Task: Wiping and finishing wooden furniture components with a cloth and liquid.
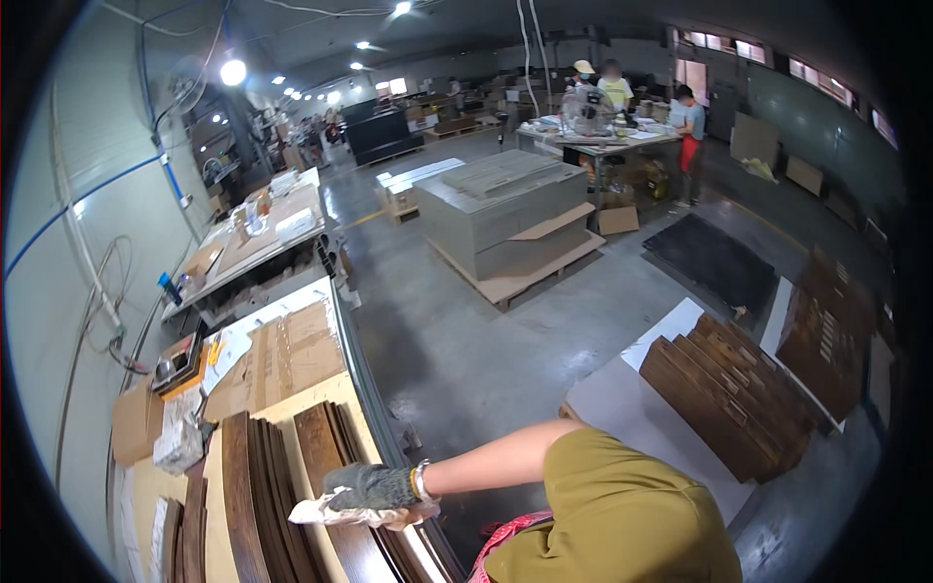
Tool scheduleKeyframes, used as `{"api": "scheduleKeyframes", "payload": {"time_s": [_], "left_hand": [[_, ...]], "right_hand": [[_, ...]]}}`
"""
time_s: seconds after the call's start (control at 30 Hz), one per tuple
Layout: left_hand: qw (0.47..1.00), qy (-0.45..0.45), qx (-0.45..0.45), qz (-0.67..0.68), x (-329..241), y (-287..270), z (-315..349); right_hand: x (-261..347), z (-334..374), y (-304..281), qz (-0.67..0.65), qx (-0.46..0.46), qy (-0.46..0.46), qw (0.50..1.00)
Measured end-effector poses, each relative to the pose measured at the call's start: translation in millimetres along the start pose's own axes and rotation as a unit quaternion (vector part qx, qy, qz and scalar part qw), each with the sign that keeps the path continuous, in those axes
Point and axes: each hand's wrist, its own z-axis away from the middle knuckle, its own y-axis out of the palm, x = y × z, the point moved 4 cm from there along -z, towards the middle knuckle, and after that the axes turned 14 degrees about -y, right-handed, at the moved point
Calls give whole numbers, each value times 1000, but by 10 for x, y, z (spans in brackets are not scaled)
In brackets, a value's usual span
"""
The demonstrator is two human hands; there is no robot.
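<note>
Right hand (374, 486), in dark glove, clenches a white cloth (330, 512) flat on a dark wood plank (326, 466), prob. for wiping; left hand not visible.

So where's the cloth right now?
In the head view, low and left of centre, the cloth lies under the gloved hand on a dark plank, near the workbench's metal edge.

Dark grey knit glove (369, 486), white rag (330, 512), dark brown wood planks (326, 457)
</note>
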Motion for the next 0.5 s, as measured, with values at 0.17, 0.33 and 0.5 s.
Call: {"api": "scheduleKeyframes", "payload": {"time_s": [0.17, 0.33, 0.5], "left_hand": [[992, -31, 35, 115, 206, -65, -136], [973, -94, 28, 207, 191, -429, -242], [940, 23, 101, 325, 278, -344, -161]], "right_hand": [[-136, 261, -143, 2, -45, 78, 996], [-188, 299, 2, -4, -89, 77, 993], [165, 350, 29, -234, -86, 101, 963]]}}
